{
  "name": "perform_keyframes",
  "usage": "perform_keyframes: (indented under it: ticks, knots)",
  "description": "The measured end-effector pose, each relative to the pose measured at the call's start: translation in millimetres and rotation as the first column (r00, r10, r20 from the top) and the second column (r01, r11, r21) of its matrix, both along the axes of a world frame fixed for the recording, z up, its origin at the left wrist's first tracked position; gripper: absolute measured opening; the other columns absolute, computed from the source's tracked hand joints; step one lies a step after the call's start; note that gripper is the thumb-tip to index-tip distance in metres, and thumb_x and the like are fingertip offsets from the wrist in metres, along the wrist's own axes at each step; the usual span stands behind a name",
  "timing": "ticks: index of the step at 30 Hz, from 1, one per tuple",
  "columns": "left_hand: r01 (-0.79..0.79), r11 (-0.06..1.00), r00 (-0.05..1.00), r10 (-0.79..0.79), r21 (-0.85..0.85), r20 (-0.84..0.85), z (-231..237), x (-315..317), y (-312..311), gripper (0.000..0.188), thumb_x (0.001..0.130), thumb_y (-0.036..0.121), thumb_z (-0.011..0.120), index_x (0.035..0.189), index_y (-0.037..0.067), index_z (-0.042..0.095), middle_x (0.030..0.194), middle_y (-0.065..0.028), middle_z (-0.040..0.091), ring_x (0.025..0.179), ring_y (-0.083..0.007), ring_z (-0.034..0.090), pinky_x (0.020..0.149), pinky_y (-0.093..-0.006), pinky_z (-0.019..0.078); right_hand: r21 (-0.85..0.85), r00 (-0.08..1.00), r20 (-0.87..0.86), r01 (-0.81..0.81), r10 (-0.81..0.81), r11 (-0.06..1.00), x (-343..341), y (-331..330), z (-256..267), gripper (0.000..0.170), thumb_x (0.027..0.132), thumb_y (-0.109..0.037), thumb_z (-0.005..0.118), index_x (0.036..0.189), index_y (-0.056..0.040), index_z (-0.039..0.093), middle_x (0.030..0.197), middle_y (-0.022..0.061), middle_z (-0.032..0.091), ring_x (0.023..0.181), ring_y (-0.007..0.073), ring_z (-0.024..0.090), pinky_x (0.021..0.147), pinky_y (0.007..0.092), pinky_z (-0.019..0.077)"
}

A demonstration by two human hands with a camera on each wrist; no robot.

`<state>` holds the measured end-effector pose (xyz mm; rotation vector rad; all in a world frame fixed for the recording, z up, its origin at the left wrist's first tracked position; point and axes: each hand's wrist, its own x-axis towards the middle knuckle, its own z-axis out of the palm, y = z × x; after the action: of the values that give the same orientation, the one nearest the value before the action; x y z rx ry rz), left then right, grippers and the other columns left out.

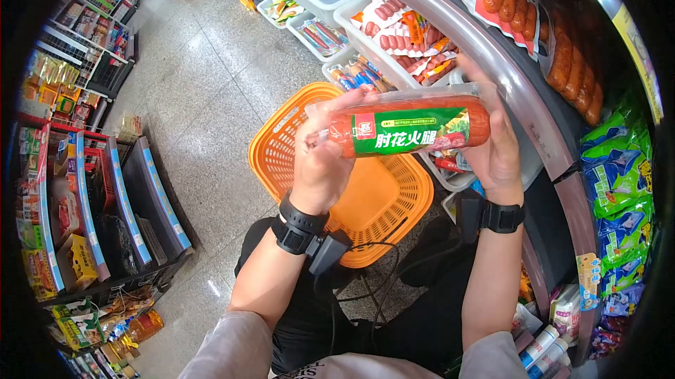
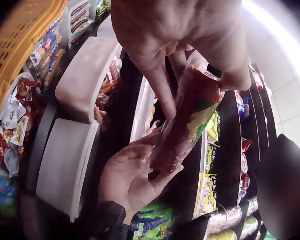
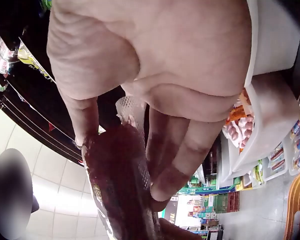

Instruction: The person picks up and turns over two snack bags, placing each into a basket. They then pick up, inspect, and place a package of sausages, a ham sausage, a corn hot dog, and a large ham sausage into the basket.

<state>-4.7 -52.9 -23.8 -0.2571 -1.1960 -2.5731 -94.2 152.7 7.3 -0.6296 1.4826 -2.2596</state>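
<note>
A thick ham sausage (image 1: 415,126) in clear wrap with a green label lies sideways between both hands in the head view, its label facing up. My left hand (image 1: 325,161) grips the left end, thumb in front and fingers behind. The right hand (image 1: 498,147) holds the other end between thumb and fingers. In the left wrist view the sausage (image 2: 185,117) runs from one hand to the other. The right wrist view shows the sausage (image 3: 122,185) close up, its wrapped end between thumb and fingers. Below it stands an orange basket (image 1: 380,217).
White bins (image 1: 380,48) of packaged sausages stand behind the hands. A curved shelf edge (image 1: 485,48) passes along the right, with green snack bags (image 1: 615,189) beyond. Store shelves (image 1: 105,203) line the left. Black cables (image 1: 373,280) hang over the basket and the person's lap.
</note>
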Motion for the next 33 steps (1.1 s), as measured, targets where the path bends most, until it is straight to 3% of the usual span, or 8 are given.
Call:
perform_keyframes:
  ticks: [6, 9, 11, 17, 24, 26, 29, 33]
  knots:
    - [-0.040, 0.998, 0.999, 0.042, -0.057, 0.031, 2, 0, -3, 0.082, 0.075, 0.048, 0.074, 0.131, -0.006, 0.046, 0.130, -0.0183, 0.053, 0.122, -0.0284, 0.051, 0.105, -0.0439, 0.0399, -0.066, 0.999, -0.038, 0.001, -0.004, 0.998, -6, 1, -1, 0.085, 0.082, -0.047, 0.068, 0.145, -0.0113, 0.024, 0.133, 0.0286, 0.047, 0.119, 0.0327, 0.053, 0.101, 0.0442, 0.0433]
    - [-0.033, 0.997, 0.998, 0.036, -0.063, 0.052, 3, 0, -3, 0.080, 0.076, 0.046, 0.073, 0.130, -0.007, 0.047, 0.130, -0.0185, 0.053, 0.122, -0.0280, 0.051, 0.105, -0.0429, 0.0395, -0.050, 0.989, -0.137, -0.061, 0.054, 0.997, -7, 3, 1, 0.081, 0.076, -0.038, 0.077, 0.139, -0.0129, 0.034, 0.132, 0.0287, 0.048, 0.121, 0.0334, 0.052, 0.102, 0.0437, 0.0419]
    - [-0.024, 0.998, 0.998, 0.028, -0.062, 0.052, 3, 0, -3, 0.079, 0.076, 0.046, 0.073, 0.129, -0.007, 0.047, 0.129, -0.0187, 0.054, 0.122, -0.0279, 0.051, 0.105, -0.0425, 0.0392, -0.040, 0.994, -0.065, -0.091, 0.089, 0.995, -6, 5, 2, 0.072, 0.069, -0.019, 0.084, 0.129, -0.0044, 0.047, 0.128, 0.0184, 0.055, 0.120, 0.0232, 0.053, 0.103, 0.0372, 0.0412]
    - [-0.008, 0.998, 0.997, 0.013, -0.065, 0.080, 5, 1, -5, 0.076, 0.076, 0.042, 0.072, 0.129, -0.007, 0.047, 0.129, -0.0195, 0.054, 0.122, -0.0276, 0.051, 0.105, -0.0419, 0.0391, -0.010, 0.985, -0.091, -0.151, 0.149, 0.989, -8, 10, -1, 0.057, 0.072, -0.011, 0.080, 0.122, -0.0020, 0.055, 0.125, 0.0167, 0.057, 0.115, 0.0214, 0.056, 0.102, 0.0353, 0.0424]
    - [0.040, 0.999, 0.990, -0.043, 0.023, 0.136, 16, -2, -10, 0.074, 0.082, 0.037, 0.066, 0.138, 0.000, 0.036, 0.132, -0.0191, 0.050, 0.120, -0.0292, 0.053, 0.096, -0.0438, 0.0484, 0.135, 0.984, -0.166, -0.043, 0.065, 0.990, 2, 4, 9, 0.064, 0.071, -0.019, 0.081, 0.124, -0.0001, 0.052, 0.120, 0.0173, 0.059, 0.112, 0.0232, 0.059, 0.096, 0.0353, 0.0480]
    - [0.002, 1.000, 0.984, -0.007, 0.024, 0.177, 17, -6, -8, 0.073, 0.087, 0.038, 0.062, 0.143, 0.006, 0.027, 0.130, -0.0168, 0.049, 0.115, -0.0301, 0.055, 0.084, -0.0407, 0.0560, 0.193, 0.996, 0.039, -0.086, 0.080, 0.977, 2, 5, 14, 0.053, 0.079, -0.014, 0.076, 0.121, 0.0065, 0.053, 0.106, 0.0133, 0.064, 0.092, 0.0180, 0.066, 0.083, 0.0275, 0.0530]
    - [0.106, 0.994, 0.975, -0.107, 0.015, 0.196, 7, -7, -14, 0.073, 0.086, 0.038, 0.065, 0.140, 0.005, 0.030, 0.129, -0.0156, 0.049, 0.113, -0.0288, 0.057, 0.082, -0.0384, 0.0568, 0.326, 0.993, 0.118, -0.051, 0.013, 0.944, -9, 13, 5, 0.051, 0.086, -0.029, 0.070, 0.119, 0.0072, 0.054, 0.102, 0.0127, 0.065, 0.082, 0.0156, 0.067, 0.073, 0.0241, 0.0544]
    - [0.034, 0.992, 0.957, 0.003, -0.123, 0.291, 16, -6, -9, 0.055, 0.089, 0.021, 0.065, 0.134, 0.004, 0.038, 0.118, -0.0125, 0.058, 0.093, -0.0251, 0.066, 0.076, -0.0315, 0.0576, 0.370, 0.993, 0.119, -0.029, -0.017, 0.929, -12, 15, -4, 0.054, 0.089, -0.039, 0.064, 0.117, 0.0070, 0.056, 0.102, 0.0123, 0.065, 0.081, 0.0148, 0.067, 0.071, 0.0237, 0.0543]
